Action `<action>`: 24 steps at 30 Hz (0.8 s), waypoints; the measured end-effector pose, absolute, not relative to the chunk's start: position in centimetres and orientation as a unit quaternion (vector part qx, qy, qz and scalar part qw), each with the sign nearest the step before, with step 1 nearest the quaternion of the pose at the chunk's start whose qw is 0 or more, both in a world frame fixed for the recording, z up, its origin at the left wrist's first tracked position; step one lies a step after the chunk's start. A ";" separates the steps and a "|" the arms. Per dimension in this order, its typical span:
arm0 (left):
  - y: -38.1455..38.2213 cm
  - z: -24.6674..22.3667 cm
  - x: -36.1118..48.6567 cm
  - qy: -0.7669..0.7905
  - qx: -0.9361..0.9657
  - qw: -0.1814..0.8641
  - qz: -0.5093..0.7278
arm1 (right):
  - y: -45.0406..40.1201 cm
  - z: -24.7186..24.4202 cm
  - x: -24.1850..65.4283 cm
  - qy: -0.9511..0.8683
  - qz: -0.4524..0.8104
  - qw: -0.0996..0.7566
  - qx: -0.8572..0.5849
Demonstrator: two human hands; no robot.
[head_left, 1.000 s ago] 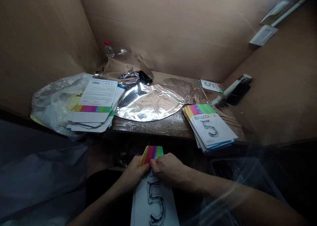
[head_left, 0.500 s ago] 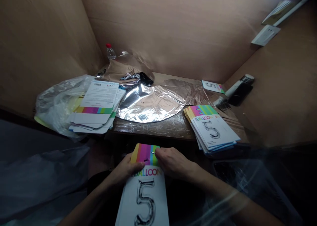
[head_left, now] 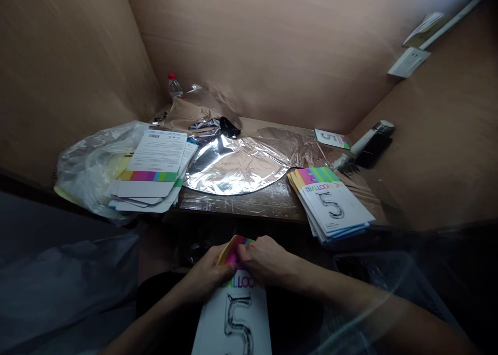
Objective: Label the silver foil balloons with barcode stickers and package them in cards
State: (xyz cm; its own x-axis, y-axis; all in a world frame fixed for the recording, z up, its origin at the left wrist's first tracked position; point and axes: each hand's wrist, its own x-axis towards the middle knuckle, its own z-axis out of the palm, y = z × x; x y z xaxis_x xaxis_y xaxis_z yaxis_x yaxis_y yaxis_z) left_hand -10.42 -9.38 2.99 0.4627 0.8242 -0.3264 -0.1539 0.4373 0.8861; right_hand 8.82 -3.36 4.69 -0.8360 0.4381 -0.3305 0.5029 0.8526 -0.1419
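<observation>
A white balloon packet (head_left: pixel 218 318) with a silver "5" and a rainbow top hangs low in front of me, below the table edge. My left hand (head_left: pixel 208 272) grips its upper left side, thumb on the front. At the top right my right hand (head_left: pixel 266 259) is closed on the rainbow part, its thumb pressed against the front. The top edge bends between the two hands. Whether the right fingers also hold something thin is hidden. On the table to the right lies a stack of matching balloon packets (head_left: pixel 332 202).
Silver foil sheeting (head_left: pixel 249 163) covers the middle of the table. At left are back-side-up packets (head_left: pixel 153 163) beside a clear plastic bag (head_left: pixel 93 168). A red-capped bottle (head_left: pixel 174 87) stands in the back corner. A single card (head_left: pixel 330 138) and a white cylindrical object (head_left: pixel 365 142) lie back right.
A thin pale stick showing at my right fingertips is now out of sight. My right thumb has come over the packet's front, the top edge has bent, and hands and packet sit slightly lower.
</observation>
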 end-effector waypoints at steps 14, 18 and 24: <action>-9.9 0.7 -11.4 0.369 0.102 0.812 0.441 | -9.2 -2.5 9.3 0.336 -0.715 -0.382 0.479; -9.3 -0.1 -10.8 0.268 0.037 0.870 0.412 | -9.3 -1.6 9.3 0.318 -0.714 -0.418 0.463; -9.2 -3.7 -10.3 0.380 0.105 0.824 0.407 | -9.5 -0.9 10.1 0.375 -0.701 -0.395 0.460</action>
State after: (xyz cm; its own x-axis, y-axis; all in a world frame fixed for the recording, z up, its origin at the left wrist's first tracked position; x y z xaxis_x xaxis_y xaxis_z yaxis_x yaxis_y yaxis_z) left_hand -10.26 -9.21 -3.67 0.3799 0.7509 -0.5402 -0.5919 0.6461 0.4819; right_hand 10.11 -9.53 -0.90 -0.2631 0.8997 -0.3484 -0.2086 -0.4057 -0.8899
